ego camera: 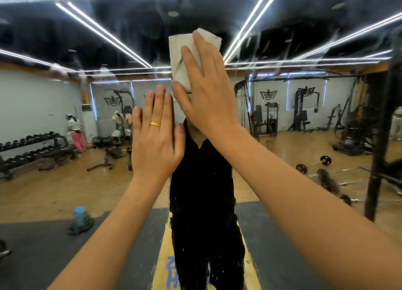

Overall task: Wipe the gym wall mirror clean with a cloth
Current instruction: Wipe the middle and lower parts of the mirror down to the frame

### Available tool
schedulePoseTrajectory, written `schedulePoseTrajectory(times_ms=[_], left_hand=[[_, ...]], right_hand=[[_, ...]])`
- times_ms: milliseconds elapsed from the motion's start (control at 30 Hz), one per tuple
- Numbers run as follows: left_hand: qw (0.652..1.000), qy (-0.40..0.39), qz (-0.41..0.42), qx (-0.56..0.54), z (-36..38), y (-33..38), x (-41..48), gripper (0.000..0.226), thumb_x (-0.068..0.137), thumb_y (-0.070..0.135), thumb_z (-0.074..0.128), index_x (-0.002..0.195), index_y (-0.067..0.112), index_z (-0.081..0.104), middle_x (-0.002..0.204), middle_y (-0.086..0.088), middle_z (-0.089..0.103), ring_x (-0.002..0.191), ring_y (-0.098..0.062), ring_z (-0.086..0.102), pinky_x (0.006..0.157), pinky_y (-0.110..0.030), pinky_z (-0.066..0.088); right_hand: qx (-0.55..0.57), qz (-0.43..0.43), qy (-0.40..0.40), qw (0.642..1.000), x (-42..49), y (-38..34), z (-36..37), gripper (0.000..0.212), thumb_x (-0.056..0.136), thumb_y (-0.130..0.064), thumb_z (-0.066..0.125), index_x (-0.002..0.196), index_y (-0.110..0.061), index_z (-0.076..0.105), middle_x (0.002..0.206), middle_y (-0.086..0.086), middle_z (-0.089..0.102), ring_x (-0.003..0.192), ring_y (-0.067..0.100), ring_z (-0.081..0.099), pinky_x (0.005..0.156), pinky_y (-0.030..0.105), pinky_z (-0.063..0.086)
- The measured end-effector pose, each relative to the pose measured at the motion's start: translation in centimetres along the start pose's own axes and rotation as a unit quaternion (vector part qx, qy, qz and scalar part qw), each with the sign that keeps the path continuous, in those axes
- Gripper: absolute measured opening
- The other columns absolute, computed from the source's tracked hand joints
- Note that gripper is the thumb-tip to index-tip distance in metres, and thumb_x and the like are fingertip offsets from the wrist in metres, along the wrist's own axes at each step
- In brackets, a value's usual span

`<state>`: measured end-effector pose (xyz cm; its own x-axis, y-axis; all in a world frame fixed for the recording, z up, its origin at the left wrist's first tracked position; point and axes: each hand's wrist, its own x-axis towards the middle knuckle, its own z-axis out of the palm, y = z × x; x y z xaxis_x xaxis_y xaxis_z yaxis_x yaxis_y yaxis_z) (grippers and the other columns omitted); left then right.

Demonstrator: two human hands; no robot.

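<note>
The wall mirror fills the whole view and reflects the gym behind me. A folded beige cloth lies flat against the glass, high in the middle. My right hand presses it there with straight, spread fingers. My left hand, with a gold ring on one finger, rests flat on the glass just below and left of the cloth, fingers straight and together. Wet streaks and smears show on the upper glass.
Reflected in the mirror are my own dark-clothed body, a dumbbell rack at left, benches, weight machines at right, a barbell on the wooden floor, and other people at far left. A blue spray bottle stands on the floor.
</note>
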<state>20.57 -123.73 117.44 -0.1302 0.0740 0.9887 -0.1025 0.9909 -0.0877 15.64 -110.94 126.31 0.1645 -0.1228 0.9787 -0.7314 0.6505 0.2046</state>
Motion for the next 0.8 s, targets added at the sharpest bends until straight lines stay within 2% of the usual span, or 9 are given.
schedulePoseTrajectory(times_ms=[133,333,433,533,800], left_hand=[[1.0,0.011,0.006,0.005,0.2,-0.1,0.0,0.062,0.107,0.03,0.033,0.162,0.003,0.023,0.171,-0.014,0.017,0.16,-0.026,0.012,0.129,-0.053,0.014],[1.0,0.006,0.006,0.01,0.4,0.0,0.0,0.063,0.107,0.031,0.03,0.163,0.004,0.02,0.171,-0.013,0.015,0.16,-0.025,0.008,0.129,-0.054,0.012],[1.0,-0.003,0.007,0.007,0.4,-0.1,-0.1,0.064,0.106,0.03,0.03,0.164,0.006,0.016,0.172,-0.013,0.01,0.16,-0.025,0.005,0.129,-0.053,0.008],[1.0,-0.009,0.007,0.007,0.4,-0.1,-0.2,0.065,0.106,0.029,0.031,0.165,0.007,0.013,0.173,-0.011,0.007,0.161,-0.024,0.002,0.13,-0.051,0.004],[1.0,-0.011,0.014,0.009,0.3,-0.2,-0.1,0.065,0.106,0.031,0.027,0.164,0.005,0.015,0.173,-0.012,0.008,0.161,-0.025,0.004,0.129,-0.055,0.01]], right_hand=[[-0.034,-0.013,-0.023,0.999,-0.1,0.0,1.3,0.064,0.109,-0.04,0.037,0.157,0.0,0.032,0.165,0.023,0.029,0.155,0.037,0.025,0.125,0.051,0.025],[-0.08,-0.061,-0.01,0.995,0.1,2.9,0.7,0.052,0.111,-0.027,0.037,0.156,-0.001,0.036,0.164,0.018,0.035,0.153,0.031,0.031,0.127,0.044,0.024],[-0.064,-0.027,-0.017,0.997,-0.3,4.9,-0.6,0.051,0.112,-0.025,0.038,0.157,-0.001,0.035,0.164,0.018,0.033,0.154,0.03,0.028,0.127,0.042,0.017],[-0.067,0.028,-0.038,0.997,-1.1,6.6,-2.1,0.053,0.113,-0.027,0.03,0.16,-0.004,0.026,0.168,0.014,0.024,0.157,0.027,0.019,0.128,0.037,0.006],[-0.041,0.147,-0.019,0.988,-3.0,11.1,-5.9,0.055,0.113,-0.033,0.023,0.162,-0.008,0.024,0.17,0.01,0.02,0.159,0.021,0.013,0.131,0.038,0.009]])
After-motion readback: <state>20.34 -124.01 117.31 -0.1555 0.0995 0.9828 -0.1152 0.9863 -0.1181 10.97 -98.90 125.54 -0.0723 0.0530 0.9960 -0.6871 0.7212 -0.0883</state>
